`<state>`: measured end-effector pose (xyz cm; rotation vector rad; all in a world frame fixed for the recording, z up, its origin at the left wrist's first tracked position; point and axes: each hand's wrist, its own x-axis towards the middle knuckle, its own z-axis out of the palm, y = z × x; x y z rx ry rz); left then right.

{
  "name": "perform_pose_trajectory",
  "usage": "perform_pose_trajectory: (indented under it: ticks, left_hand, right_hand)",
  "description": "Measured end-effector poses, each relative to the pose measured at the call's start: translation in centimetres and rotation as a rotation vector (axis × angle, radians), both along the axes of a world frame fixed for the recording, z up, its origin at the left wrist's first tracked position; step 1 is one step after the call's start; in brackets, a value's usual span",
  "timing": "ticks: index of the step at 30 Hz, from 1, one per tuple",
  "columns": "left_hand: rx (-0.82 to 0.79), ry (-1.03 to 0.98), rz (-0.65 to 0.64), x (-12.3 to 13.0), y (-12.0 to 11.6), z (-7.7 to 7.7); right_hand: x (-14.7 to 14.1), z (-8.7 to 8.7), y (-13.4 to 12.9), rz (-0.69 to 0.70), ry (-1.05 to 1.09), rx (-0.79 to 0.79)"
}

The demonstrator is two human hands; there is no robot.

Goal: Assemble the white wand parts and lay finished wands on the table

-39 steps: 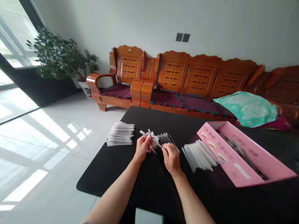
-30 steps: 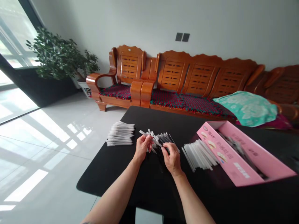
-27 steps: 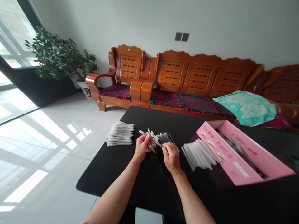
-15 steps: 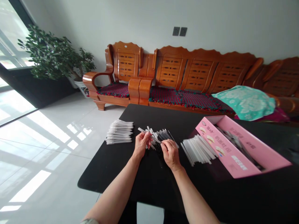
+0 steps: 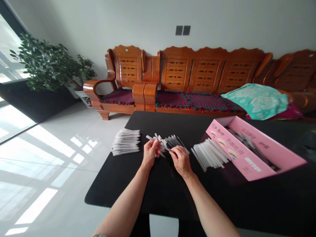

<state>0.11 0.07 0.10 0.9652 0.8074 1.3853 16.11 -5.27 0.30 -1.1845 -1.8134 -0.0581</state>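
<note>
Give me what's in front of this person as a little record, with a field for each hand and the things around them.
Left hand: holding a slim white stick; the hand is over the table
Right hand: fingertips at the stick's other end
Left pile: white sticks with dark ends
Middle pile: thin dark rods
Right pile: pale tubes
Box: pink, open-topped
Table: black
Behind: wooden seats, green plant

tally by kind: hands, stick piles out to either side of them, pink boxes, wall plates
Hands, left hand and right hand: 2
White stick piles, left pile and right pile: 2
Pink box: 1
Wall plates: 2
Total: 7
</note>
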Motion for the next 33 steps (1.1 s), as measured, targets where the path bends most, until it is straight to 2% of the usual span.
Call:
perform_pose_trajectory:
  ticks: [20, 27, 33]
  left_hand:
    - [-0.015, 0.01, 0.013, -0.13, -0.04, 0.03]
    - [-0.006, 0.003, 0.008, -0.2, 0.01, -0.03]
    - [-0.021, 0.026, 0.025, -0.03, -0.17, 0.11]
  right_hand:
    - [0.14, -0.05, -0.08, -0.024, 0.054, 0.013]
    - [0.06, -0.15, -0.01, 0.03, 0.007, -0.007]
    - [0.04, -0.09, 0.04, -0.006, 0.042, 0.028]
